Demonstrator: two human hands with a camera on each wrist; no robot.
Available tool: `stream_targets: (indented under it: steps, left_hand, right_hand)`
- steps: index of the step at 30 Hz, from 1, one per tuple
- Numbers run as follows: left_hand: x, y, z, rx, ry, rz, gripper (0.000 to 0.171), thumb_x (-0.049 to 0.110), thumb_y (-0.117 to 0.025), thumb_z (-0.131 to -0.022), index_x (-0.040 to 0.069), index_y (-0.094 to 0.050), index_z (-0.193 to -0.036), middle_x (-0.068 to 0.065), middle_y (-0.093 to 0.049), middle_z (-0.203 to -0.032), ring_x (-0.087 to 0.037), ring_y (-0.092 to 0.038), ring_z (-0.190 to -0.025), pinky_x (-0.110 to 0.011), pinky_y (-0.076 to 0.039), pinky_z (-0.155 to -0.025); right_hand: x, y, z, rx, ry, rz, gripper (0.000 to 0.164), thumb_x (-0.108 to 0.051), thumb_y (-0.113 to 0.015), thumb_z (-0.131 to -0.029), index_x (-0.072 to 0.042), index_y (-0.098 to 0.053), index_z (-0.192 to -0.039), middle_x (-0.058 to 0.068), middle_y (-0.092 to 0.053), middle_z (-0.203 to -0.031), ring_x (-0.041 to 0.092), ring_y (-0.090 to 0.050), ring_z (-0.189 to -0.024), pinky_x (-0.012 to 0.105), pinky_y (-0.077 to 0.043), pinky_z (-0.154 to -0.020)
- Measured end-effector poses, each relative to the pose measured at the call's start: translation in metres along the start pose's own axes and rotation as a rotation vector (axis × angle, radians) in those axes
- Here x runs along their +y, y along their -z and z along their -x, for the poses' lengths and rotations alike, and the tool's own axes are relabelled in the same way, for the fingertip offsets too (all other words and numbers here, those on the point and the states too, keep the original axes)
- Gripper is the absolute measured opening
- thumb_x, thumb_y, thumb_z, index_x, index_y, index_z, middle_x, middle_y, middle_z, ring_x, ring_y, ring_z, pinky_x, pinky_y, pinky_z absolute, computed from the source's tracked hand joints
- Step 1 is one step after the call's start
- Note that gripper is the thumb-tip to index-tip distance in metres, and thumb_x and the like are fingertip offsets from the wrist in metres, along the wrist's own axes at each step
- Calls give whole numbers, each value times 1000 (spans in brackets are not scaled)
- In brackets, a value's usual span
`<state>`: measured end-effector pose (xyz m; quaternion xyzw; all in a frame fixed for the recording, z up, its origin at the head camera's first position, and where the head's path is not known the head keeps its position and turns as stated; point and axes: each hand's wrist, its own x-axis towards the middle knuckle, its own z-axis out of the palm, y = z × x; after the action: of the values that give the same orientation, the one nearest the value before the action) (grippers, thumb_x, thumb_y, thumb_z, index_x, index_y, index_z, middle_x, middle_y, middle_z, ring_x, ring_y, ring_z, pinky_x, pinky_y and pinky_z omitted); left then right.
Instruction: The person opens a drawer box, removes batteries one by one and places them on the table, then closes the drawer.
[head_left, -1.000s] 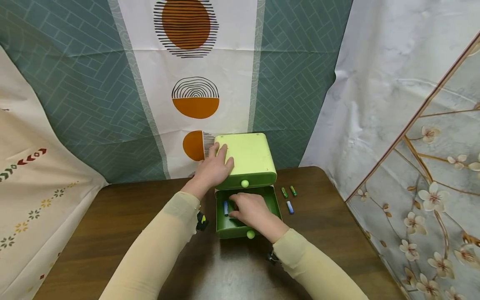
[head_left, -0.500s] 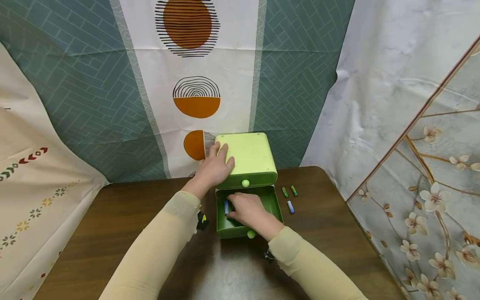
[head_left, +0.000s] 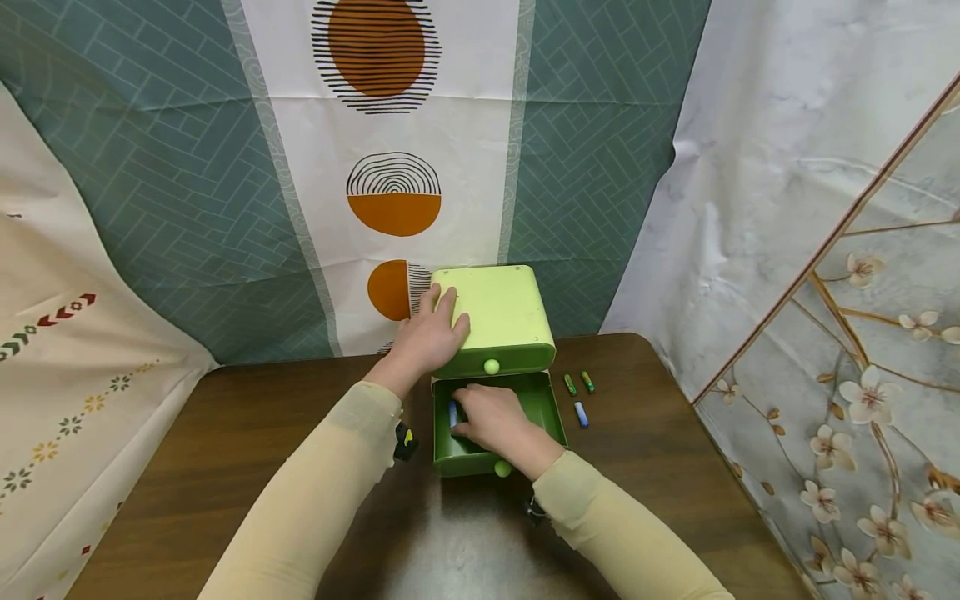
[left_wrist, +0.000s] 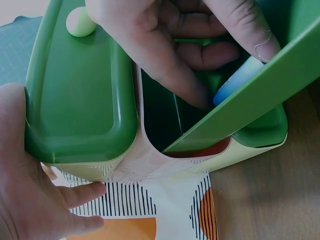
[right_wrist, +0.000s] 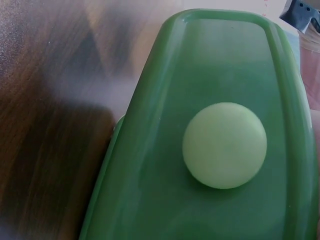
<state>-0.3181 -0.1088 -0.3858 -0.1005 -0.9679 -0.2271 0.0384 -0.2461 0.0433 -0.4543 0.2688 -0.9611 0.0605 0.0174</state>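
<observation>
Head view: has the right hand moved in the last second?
Yes, slightly. Measured against the knob of the open drawer, the right hand has shifted left, toward the blue cylinder.

Pale cream sleeves (head_left: 315, 492), with dark wrist devices (head_left: 405, 451) (the left one marked yellow).

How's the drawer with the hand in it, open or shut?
Open: the drawer sticks out, its inside showing beside the right hand.
</observation>
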Motion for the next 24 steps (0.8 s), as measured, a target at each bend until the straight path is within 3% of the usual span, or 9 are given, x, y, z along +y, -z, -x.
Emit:
stream_targets:
  steps: [24]
  left_hand:
    - [1, 0, 1, 4, -1, -1, 73, 53, -30, -116, 16, -22, -179, -14, -10, -183, -51, -47, -150, -71, -28, -125]
  right_hand:
    - [0, 1, 2, 0, 12, 2, 28, -40, -90, -95, -18, -78, -108, -3, -66, -93, 17, -67, -83, 43, -58, -72]
